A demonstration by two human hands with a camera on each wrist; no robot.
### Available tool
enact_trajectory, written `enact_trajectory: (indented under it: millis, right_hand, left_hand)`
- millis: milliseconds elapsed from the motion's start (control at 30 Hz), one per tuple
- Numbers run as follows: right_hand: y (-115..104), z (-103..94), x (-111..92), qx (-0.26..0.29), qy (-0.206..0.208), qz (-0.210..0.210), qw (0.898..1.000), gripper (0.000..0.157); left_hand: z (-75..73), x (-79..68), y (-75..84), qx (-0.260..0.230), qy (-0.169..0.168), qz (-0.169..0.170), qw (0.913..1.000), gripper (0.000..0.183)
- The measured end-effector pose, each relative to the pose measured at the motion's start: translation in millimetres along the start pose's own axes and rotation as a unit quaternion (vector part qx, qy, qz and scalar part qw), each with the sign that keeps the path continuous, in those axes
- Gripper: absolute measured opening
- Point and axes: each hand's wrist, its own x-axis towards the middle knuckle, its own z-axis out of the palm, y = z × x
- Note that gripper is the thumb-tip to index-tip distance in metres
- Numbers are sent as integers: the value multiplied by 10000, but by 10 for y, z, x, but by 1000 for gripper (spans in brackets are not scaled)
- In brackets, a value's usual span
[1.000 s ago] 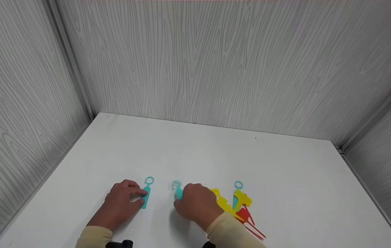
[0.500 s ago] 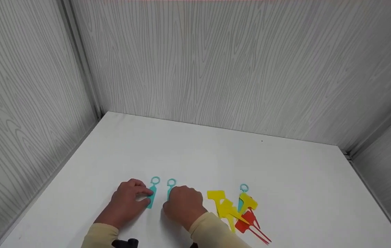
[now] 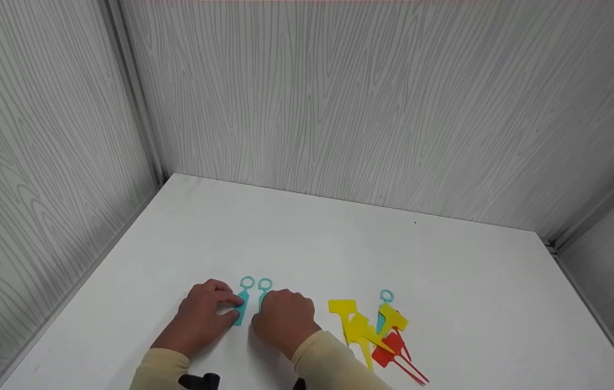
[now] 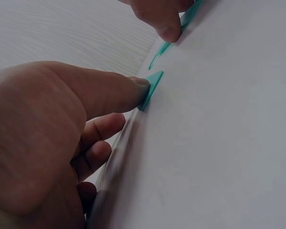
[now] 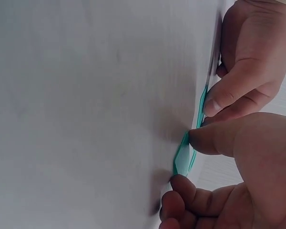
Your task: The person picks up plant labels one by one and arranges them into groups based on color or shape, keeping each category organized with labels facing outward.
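Two teal plant labels with ring ends lie side by side on the white table, a narrow gap between them. My left hand (image 3: 204, 319) touches the left teal label (image 3: 243, 307), thumb and index fingertip resting on it, apart from each other. My right hand (image 3: 285, 322) pinches the right teal label (image 3: 262, 299) between thumb and index finger, covering its lower part in the head view. The right wrist view shows this label (image 5: 182, 160) tilted slightly between those fingertips. In the left wrist view my left thumb presses on the end of its label (image 4: 155, 82).
To the right lies a loose pile: several yellow T-shaped plant labels (image 3: 358, 327), red ones (image 3: 385, 355) with thin stems, and another teal ring label (image 3: 381, 323) partly under a yellow one. Wood-grain panels (image 3: 307, 108) wall the table's back and sides.
My right hand has moved left with its teal label, bringing it close beside the left one. The left hand keeps its place on its label. The head view has shifted slightly.
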Motion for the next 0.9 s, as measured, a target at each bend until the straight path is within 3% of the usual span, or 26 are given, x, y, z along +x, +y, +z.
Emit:
enact_trajectory:
  millis: [167, 333, 633, 800, 900]
  right_hand:
    - [56, -62, -18, -106, 105, 17, 9999, 39]
    - [265, -221, -50, -116, 399, 152, 9990, 35]
    - [1172, -533, -69, 257, 813, 1079, 9905, 24]
    - [1666, -520, -75, 302, 980, 1467, 9839, 20]
    - [1837, -497, -74, 569, 966, 1608, 9806, 20]
  left_hand:
    - [-26, -12, -4, 17, -1, 56, 10000, 18]
    - [-42, -26, -30, 53, 7, 3, 10000, 19]
    - [-88, -36, -80, 28, -38, -175, 9998, 20]
    - [-80, -39, -96, -18, -129, -240, 9996, 20]
    - [-77, -32, -94, -2, -119, -213, 9997, 19]
